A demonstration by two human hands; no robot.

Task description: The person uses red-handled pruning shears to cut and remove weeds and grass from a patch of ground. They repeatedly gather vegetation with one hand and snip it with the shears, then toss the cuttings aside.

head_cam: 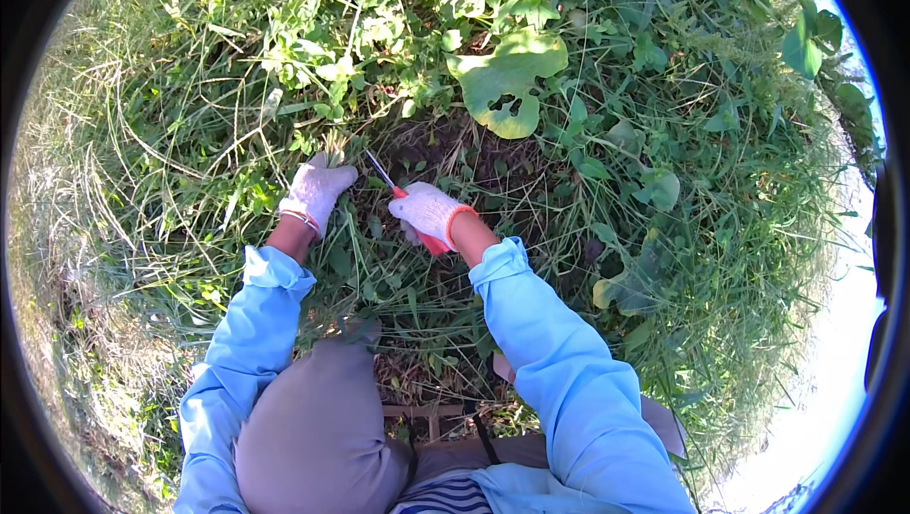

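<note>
My left hand (318, 191), in a whitish knit work glove, is closed around a bunch of grass (334, 143). Stem ends stick out above the thumb, and green blades trail below the palm. In my right hand (424, 210), gloved the same way with an orange cuff, is a hand tool with a red handle (432, 242). Its narrow metal blade (380, 169) points up and left, its tip a short way right of the left hand. The blade's full shape is hard to tell. Dark bare soil (490, 155) shows beyond the right hand.
A large yellow-green leaf (508, 80) with holes rises beyond the soil patch. Tangled grass and weeds (711, 180) surround both hands. Below, my bent knee (320, 414) and a brown frame bar (426, 411) with dark straps are close by.
</note>
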